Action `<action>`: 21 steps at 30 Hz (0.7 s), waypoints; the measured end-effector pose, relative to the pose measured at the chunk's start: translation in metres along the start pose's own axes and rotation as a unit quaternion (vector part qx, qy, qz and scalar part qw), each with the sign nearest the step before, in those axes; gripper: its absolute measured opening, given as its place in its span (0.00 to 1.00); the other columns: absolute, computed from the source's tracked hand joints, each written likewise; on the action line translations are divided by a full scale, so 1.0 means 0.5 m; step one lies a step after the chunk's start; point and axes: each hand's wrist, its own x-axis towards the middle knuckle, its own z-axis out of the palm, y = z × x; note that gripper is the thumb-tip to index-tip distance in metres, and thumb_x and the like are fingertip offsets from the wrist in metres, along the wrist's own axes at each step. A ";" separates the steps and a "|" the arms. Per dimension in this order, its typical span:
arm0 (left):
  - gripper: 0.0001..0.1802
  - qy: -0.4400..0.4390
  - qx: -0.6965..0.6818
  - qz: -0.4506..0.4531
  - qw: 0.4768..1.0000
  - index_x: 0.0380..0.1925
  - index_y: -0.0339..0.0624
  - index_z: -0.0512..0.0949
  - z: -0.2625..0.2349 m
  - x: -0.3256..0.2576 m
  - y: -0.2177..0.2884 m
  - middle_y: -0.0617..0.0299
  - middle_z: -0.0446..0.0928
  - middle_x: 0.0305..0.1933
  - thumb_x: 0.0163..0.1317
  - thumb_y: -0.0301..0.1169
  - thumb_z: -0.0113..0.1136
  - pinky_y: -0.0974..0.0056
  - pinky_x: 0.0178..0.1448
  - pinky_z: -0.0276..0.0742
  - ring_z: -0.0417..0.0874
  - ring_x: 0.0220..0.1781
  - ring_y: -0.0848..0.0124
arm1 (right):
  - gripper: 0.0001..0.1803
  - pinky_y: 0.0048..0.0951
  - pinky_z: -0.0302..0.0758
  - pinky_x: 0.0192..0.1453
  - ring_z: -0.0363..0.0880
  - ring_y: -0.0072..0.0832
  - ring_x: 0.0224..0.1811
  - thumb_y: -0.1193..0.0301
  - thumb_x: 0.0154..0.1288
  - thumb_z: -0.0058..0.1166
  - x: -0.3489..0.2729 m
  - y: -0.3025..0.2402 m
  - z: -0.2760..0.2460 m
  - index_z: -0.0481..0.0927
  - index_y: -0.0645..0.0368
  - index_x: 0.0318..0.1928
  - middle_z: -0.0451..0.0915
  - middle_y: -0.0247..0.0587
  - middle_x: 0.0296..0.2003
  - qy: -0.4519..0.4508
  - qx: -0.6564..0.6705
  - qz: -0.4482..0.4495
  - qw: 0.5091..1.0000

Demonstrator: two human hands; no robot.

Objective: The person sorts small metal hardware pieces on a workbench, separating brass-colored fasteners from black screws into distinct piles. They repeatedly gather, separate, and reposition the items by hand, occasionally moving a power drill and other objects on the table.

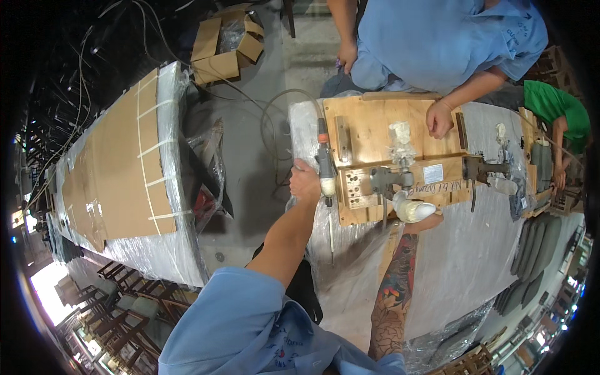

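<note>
My left hand [304, 180] is at the left edge of a plastic-wrapped work surface [431, 262], its fingers curled and partly hidden; I cannot make out what they hold. Beside it lies a grey and orange power screwdriver [325, 161] with a long thin bit [332, 237] and an air hose. My right hand [428, 223] is wrapped round a white squeeze bottle [414, 210] with a rounded end. The bottle is by the near edge of a wooden jig board [375, 134], next to a dark metal clamp [386, 180]. A pale smear of glue [402, 140] marks the board.
Across the board a co-worker in a blue shirt [431, 44] rests a closed hand [440, 119] on it. Another person in green [556, 112] is at far right. A cardboard-covered wrapped stack [125, 169] stands left, with an open carton [228, 44] behind. Grey cushions [539, 247] line the right.
</note>
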 end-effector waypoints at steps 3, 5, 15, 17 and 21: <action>0.36 -0.031 -0.012 0.017 0.999 0.48 0.38 0.83 -0.003 -0.006 0.001 0.41 0.85 0.44 0.75 0.57 0.33 0.41 0.55 0.78 0.85 0.48 0.41 | 0.23 0.47 0.81 0.48 0.82 0.52 0.47 0.63 0.72 0.52 0.016 0.019 -0.007 0.69 0.74 0.52 0.79 0.62 0.44 0.006 -0.049 -0.001 0.999; 0.36 -0.029 -0.014 0.018 0.999 0.47 0.38 0.83 -0.011 0.006 0.001 0.40 0.85 0.43 0.75 0.57 0.33 0.41 0.55 0.78 0.85 0.49 0.41 | 0.23 0.46 0.82 0.47 0.83 0.51 0.47 0.62 0.72 0.53 0.017 0.012 0.013 0.69 0.72 0.52 0.79 0.61 0.44 -0.006 -0.079 -0.007 0.997; 0.38 -0.003 -0.025 0.027 0.999 0.43 0.32 0.82 -0.006 0.015 0.017 0.39 0.85 0.37 0.75 0.56 0.33 0.39 0.51 0.79 0.86 0.43 0.40 | 0.20 0.43 0.85 0.41 0.86 0.43 0.44 0.59 0.71 0.55 0.037 0.045 0.032 0.72 0.65 0.48 0.82 0.52 0.40 0.008 -0.275 -0.035 0.961; 0.38 -0.029 -0.030 0.039 0.998 0.44 0.33 0.82 -0.004 -0.015 0.039 0.39 0.85 0.38 0.75 0.57 0.33 0.39 0.51 0.79 0.86 0.44 0.40 | 0.18 0.39 0.84 0.35 0.86 0.40 0.36 0.58 0.69 0.57 0.136 0.198 0.019 0.72 0.60 0.46 0.83 0.47 0.37 0.058 -0.361 -0.213 0.906; 0.37 -0.022 -0.045 0.003 0.999 0.45 0.38 0.83 -0.005 0.006 0.023 0.40 0.85 0.42 0.74 0.58 0.34 0.39 0.52 0.78 0.85 0.46 0.39 | 0.17 0.33 0.81 0.31 0.85 0.35 0.35 0.52 0.68 0.56 0.125 0.182 0.083 0.77 0.52 0.45 0.83 0.43 0.35 0.053 -0.071 -0.030 0.996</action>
